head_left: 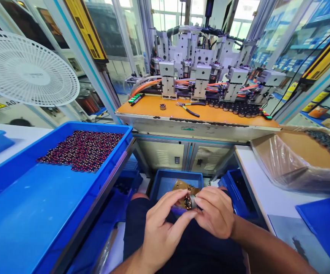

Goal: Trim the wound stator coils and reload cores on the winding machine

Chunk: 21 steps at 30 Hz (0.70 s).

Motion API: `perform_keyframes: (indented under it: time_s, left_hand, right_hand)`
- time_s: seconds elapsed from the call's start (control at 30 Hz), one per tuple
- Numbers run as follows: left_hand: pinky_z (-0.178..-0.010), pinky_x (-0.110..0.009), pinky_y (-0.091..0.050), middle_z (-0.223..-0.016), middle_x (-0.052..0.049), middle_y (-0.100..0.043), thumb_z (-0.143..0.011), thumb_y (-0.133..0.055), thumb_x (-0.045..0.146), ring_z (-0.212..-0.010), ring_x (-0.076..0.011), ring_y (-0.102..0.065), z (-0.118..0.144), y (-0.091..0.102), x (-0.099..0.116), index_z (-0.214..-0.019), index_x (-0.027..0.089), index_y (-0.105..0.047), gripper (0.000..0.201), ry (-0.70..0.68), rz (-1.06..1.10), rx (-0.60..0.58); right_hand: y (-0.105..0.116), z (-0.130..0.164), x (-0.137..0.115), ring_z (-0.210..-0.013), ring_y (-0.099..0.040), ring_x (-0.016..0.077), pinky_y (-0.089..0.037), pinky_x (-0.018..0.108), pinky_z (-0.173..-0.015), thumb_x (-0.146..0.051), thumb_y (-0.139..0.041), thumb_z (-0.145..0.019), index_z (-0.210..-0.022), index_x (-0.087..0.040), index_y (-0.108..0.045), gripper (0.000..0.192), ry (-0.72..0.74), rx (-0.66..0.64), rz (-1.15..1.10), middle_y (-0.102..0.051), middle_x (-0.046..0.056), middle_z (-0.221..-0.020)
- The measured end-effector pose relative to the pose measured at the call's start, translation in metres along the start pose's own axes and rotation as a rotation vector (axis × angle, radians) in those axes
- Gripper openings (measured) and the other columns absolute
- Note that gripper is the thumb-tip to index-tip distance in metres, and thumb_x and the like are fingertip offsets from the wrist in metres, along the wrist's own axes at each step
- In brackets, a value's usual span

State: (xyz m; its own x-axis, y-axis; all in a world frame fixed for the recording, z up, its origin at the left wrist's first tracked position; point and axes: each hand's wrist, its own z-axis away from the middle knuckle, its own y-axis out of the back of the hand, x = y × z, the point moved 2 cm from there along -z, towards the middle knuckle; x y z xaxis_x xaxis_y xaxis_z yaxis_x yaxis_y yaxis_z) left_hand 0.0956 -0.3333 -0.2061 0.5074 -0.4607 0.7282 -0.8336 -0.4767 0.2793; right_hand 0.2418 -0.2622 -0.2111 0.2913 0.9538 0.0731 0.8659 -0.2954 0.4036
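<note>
A small wound motor stator (189, 202) with copper windings inside its ring is held between both hands above the lap. My left hand (165, 226) grips its left side, thumb below and fingers above. From the right, my right hand (214, 211) closes its fingertips on the grey outer part; the palm hides some of it. Just below and behind the hands, a blue bin (165, 182) on the floor holds a piece of brown cardboard (179, 185) and a few small parts.
On the left, a blue tray (53, 201) carries rows of stators (82, 150). Ahead, the orange machine bench (148, 108) bears pliers (192, 110), one loose stator (162, 107) and a row of dark stators (239, 108). A plastic-lined carton (279, 160) stands right; a fan (34, 72), left.
</note>
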Motion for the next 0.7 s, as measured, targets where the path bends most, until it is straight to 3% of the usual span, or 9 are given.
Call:
perform_keyframes:
  time_s: [0.2,0.33,0.47,0.57,0.7]
  left_hand:
    - [-0.076,-0.03,-0.062,-0.098,-0.005,-0.079,-0.079,-0.076,0.018,-0.081,-0.0184,-0.073,-0.003,0.004,-0.006,-0.108,0.024,-0.07,0.03,0.049,0.11,-0.062]
    - [-0.081,-0.035,-0.06,-0.1,-0.007,-0.078,-0.08,-0.074,0.013,-0.091,-0.0216,-0.072,-0.009,0.011,-0.009,-0.109,0.023,-0.069,0.031,-0.014,0.018,-0.101]
    - [-0.081,-0.036,-0.059,-0.101,-0.009,-0.077,-0.078,-0.072,0.006,-0.094,-0.0229,-0.071,-0.014,0.016,-0.009,-0.11,0.021,-0.067,0.035,-0.179,-0.126,-0.113]
    - [-0.08,-0.034,-0.058,-0.104,-0.011,-0.077,-0.077,-0.072,0.005,-0.093,-0.0225,-0.071,-0.014,0.016,-0.008,-0.109,0.019,-0.067,0.035,-0.243,-0.185,-0.13]
    - [-0.08,-0.034,-0.059,-0.104,-0.011,-0.077,-0.077,-0.07,0.004,-0.092,-0.0227,-0.072,-0.011,0.016,-0.009,-0.107,0.019,-0.068,0.034,-0.258,-0.192,-0.121]
  right_hand:
    - [-0.002,0.002,-0.001,-0.078,-0.065,0.02,-0.06,0.034,-0.068,-0.011,-0.062,-0.083,-0.104,-0.014,-0.059,0.021,-0.01,0.008,-0.066,-0.067,0.009,-0.081]
    - [0.0,-0.008,-0.001,-0.084,-0.063,0.0183,-0.057,0.031,-0.071,-0.006,-0.059,-0.079,-0.109,-0.016,-0.057,0.031,-0.33,-0.13,-0.363,-0.064,0.009,-0.091]
    - [0.001,-0.02,0.001,-0.081,-0.057,0.0162,-0.052,0.03,-0.071,-0.02,-0.07,-0.081,-0.1,-0.018,-0.061,0.022,-0.654,-0.259,-0.67,-0.059,0.005,-0.088]
    - [-0.004,-0.025,0.003,-0.073,-0.053,0.0129,-0.047,0.026,-0.066,-0.024,-0.076,-0.078,-0.086,-0.017,-0.061,0.018,-0.803,-0.292,-0.763,-0.056,0.0,-0.079]
    - [-0.011,-0.026,0.001,-0.067,-0.05,0.0099,-0.044,0.023,-0.063,-0.018,-0.069,-0.082,-0.074,-0.017,-0.059,0.013,-0.886,-0.309,-0.851,-0.054,-0.001,-0.074]
